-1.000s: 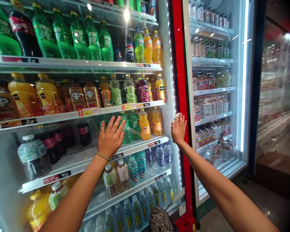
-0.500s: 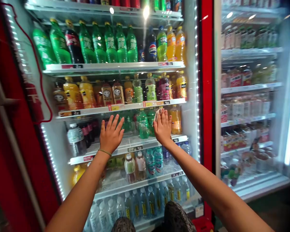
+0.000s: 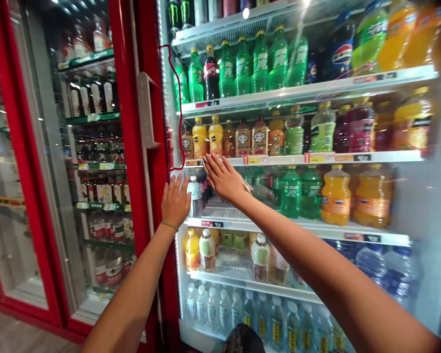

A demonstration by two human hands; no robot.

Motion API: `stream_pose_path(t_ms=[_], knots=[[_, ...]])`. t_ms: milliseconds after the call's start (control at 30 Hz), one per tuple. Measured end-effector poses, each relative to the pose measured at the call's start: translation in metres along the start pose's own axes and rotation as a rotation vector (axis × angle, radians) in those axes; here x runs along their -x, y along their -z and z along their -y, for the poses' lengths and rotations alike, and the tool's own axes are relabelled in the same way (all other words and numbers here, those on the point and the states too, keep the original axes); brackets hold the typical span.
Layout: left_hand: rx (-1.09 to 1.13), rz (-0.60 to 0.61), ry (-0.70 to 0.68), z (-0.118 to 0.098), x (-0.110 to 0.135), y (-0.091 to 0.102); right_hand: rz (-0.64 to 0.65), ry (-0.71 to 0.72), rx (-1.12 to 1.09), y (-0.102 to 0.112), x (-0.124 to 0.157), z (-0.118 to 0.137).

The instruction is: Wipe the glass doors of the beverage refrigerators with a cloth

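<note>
My right hand [image 3: 225, 177] lies flat against the glass door of a drinks fridge, fingers together and pointing up and left. A pale corner of a cloth or tissue [image 3: 247, 187] shows from under its palm; the rest is hidden. My left hand [image 3: 175, 202] rests with its fingers spread at the left side of the glass, by the red door frame [image 3: 152, 196], holding nothing. A thin green band [image 3: 169, 226] circles the left wrist. Through the glass, near my hands, stand a clear bottle [image 3: 195, 196] and yellow juice bottles [image 3: 215, 137].
A white handle [image 3: 147, 110] juts from the red frame. A red line [image 3: 180, 93] runs down the glass. Behind it are shelves of green soda bottles [image 3: 260, 61], orange drinks [image 3: 336, 196] and water bottles [image 3: 276, 318]. Another red-framed fridge [image 3: 123, 98] stands at left.
The view has swung left, bringing the handle and the neighbouring fridge into sight. My right hand has swept left across the glass, close to my left hand, and its fingers now tilt left.
</note>
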State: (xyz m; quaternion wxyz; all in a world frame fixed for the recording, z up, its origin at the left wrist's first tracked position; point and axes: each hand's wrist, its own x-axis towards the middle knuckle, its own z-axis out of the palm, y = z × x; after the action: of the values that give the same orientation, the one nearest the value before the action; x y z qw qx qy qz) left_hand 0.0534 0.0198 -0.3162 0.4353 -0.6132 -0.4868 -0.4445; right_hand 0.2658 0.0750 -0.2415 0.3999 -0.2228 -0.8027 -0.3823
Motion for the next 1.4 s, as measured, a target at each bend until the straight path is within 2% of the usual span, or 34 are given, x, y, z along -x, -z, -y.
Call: stream_pose_path(t_ms=[133, 233, 333, 433, 500, 567, 633, 700, 800, 900, 1033, 1233, 1333, 1400], knots=[[-0.023, -0.044, 0.024, 0.039, 0.007, 0.015, 0.049, 0.060, -0.019, -0.029, -0.043, 0.039], [-0.023, -0.035, 0.032, 0.055, 0.015, 0.023, 0.131, 0.106, 0.030, -0.050, -0.050, 0.070], [-0.024, -0.001, 0.048, 0.066, 0.029, 0.030, 0.206, 0.183, 0.037, -0.073, -0.021, 0.103], [-0.035, 0.027, 0.074, 0.070, 0.044, 0.038, 0.251, 0.264, -0.006, -0.092, 0.035, 0.131], [-0.038, 0.040, 0.079, 0.068, 0.051, 0.042, 0.293, 0.342, -0.031, -0.097, 0.068, 0.140], [-0.027, 0.056, 0.066, 0.063, 0.054, 0.043, 0.353, 0.420, -0.041, -0.091, 0.087, 0.134], [-0.004, 0.067, 0.054, 0.054, 0.052, 0.041, 0.395, 0.461, -0.039, -0.075, 0.086, 0.114], [0.015, 0.055, 0.056, 0.041, 0.043, 0.036, 0.397, 0.422, -0.024, -0.050, 0.073, 0.082], [0.050, 0.031, 0.048, 0.016, 0.024, 0.023, 0.328, 0.224, 0.024, -0.004, 0.056, 0.025], [0.107, 0.021, -0.002, -0.019, 0.005, 0.007, 0.235, 0.049, 0.061, 0.038, 0.064, -0.029], [0.187, 0.007, -0.081, -0.081, -0.018, -0.013, 0.135, -0.084, 0.148, 0.083, 0.107, -0.092], [0.275, -0.018, -0.207, -0.176, -0.050, -0.038, 0.090, -0.283, 0.360, 0.145, 0.177, -0.170], [0.315, -0.040, -0.228, -0.208, -0.065, -0.049, 0.079, -0.412, 0.459, 0.171, 0.212, -0.205], [0.337, -0.065, -0.215, -0.221, -0.071, -0.055, 0.064, -0.504, 0.502, 0.187, 0.238, -0.230]])
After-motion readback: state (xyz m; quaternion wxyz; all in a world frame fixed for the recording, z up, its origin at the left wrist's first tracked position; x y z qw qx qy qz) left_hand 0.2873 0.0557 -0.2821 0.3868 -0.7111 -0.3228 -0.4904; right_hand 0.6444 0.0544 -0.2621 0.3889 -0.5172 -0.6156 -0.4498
